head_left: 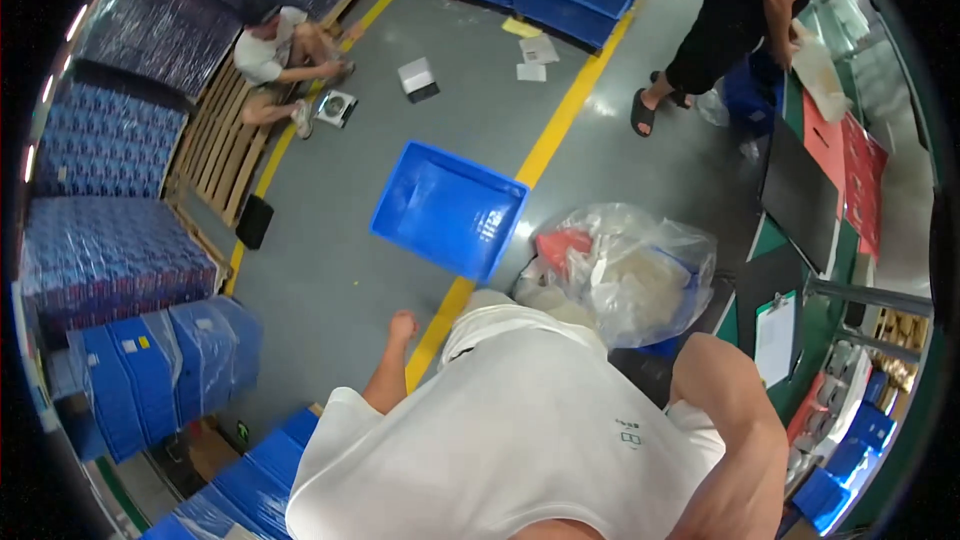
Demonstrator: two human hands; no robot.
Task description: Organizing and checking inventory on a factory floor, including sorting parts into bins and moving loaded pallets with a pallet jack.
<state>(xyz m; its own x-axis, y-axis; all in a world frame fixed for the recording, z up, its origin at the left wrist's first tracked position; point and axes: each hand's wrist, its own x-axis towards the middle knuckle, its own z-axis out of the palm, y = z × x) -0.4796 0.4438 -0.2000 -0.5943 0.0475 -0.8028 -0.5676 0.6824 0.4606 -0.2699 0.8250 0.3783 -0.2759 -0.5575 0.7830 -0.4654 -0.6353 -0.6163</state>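
My left hand (403, 325) hangs at my side over the grey floor, beside the yellow floor line. Its fingers look curled together, and I see nothing in them. Just ahead, a blue plastic bin (415, 237) sits on the floor with its open top up; the hand is apart from it. My right arm (735, 410) is bent sharply at the elbow and leads out past the lower edge, so my right hand is not seen. Close to my legs on the right bulges a clear plastic bag (640, 275), with something red in its mouth.
A person (275, 60) sits on a wooden pallet (222, 130) by wrapped stacks. Another person (720, 30) stands at the green workbench (735, 330), which holds a clipboard (775, 338). Blue crates (150, 365) stand at left; boxes and papers (538, 50) lie on the floor ahead.
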